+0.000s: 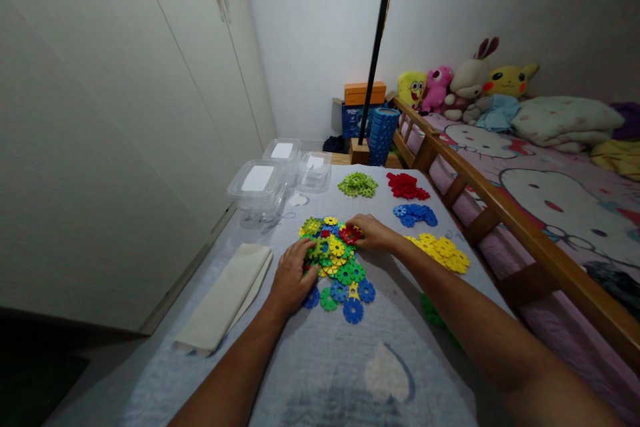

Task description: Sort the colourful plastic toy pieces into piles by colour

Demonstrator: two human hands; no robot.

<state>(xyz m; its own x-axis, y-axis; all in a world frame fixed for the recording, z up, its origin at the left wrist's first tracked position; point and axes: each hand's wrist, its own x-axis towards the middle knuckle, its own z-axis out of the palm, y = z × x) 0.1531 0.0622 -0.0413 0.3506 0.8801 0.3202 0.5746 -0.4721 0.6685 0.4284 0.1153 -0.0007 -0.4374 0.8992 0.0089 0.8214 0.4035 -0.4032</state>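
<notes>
A mixed pile of notched plastic building discs [336, 249] in yellow, green, blue, red and light green lies mid-table. At its left edge, my left hand [291, 279] curls its fingers and thumb around a light green building disc [318, 251]; part of the grip is hidden. From the right, my right hand [374, 233] closes its fingertips on red building discs [350, 235] at the pile's upper right. Several blue discs [353, 311] and a green disc [329, 299] lie loose at the pile's near side.
Single-colour heaps stand to the right and back: light green [358, 185], red [407, 186], blue [415, 215], yellow [443, 252] and, partly under my right forearm, green [433, 312]. Clear plastic boxes [257, 190] and a folded cloth [225, 300] are left. A wooden bed rail [470, 213] borders the right.
</notes>
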